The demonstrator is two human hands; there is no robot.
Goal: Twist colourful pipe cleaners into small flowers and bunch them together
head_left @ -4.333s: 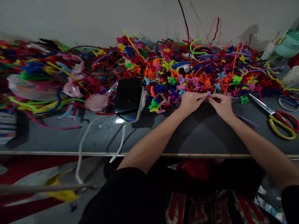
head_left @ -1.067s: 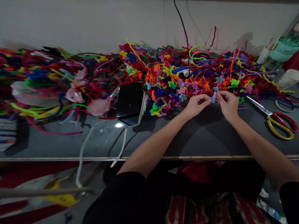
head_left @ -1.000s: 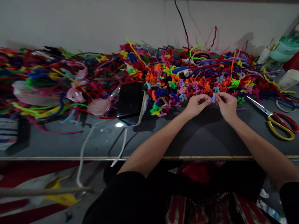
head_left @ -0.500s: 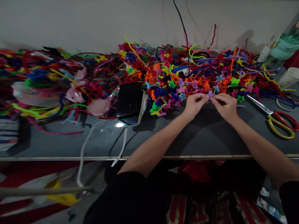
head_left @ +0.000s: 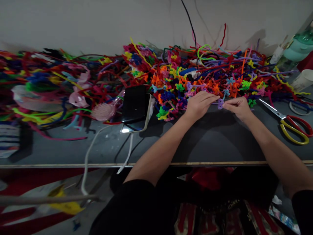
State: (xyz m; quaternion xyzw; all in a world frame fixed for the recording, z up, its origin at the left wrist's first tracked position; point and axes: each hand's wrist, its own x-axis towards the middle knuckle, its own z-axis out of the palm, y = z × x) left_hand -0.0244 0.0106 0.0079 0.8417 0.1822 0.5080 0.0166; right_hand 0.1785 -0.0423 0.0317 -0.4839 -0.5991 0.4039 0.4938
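Observation:
A purple pipe cleaner (head_left: 220, 104), bent into small loops, sits between my hands just above the dark tabletop. My right hand (head_left: 237, 107) pinches the looped part from the right with thumb and forefinger. On the left, the straight tail runs in under the fingers of my left hand (head_left: 200, 103), which are closed together around it; the thumb is mostly hidden. Just beyond my hands lies a heap of pipe cleaner flowers (head_left: 212, 88) in orange, blue, pink and green.
Scissors (head_left: 285, 119) with red and yellow handles lie at the right. Left of my arms are a black phone (head_left: 134, 103), a pink hairbrush (head_left: 105, 111) and a white cable (head_left: 87, 153). Loose pipe cleaners (head_left: 97, 78) pile along the wall. A paper cup (head_left: 303, 81) stands far right.
My left hand has shifted slightly left and turned palm down, off the loops and onto the tail. The purple loops have dropped a little and show more fully, with my right hand still pinching them.

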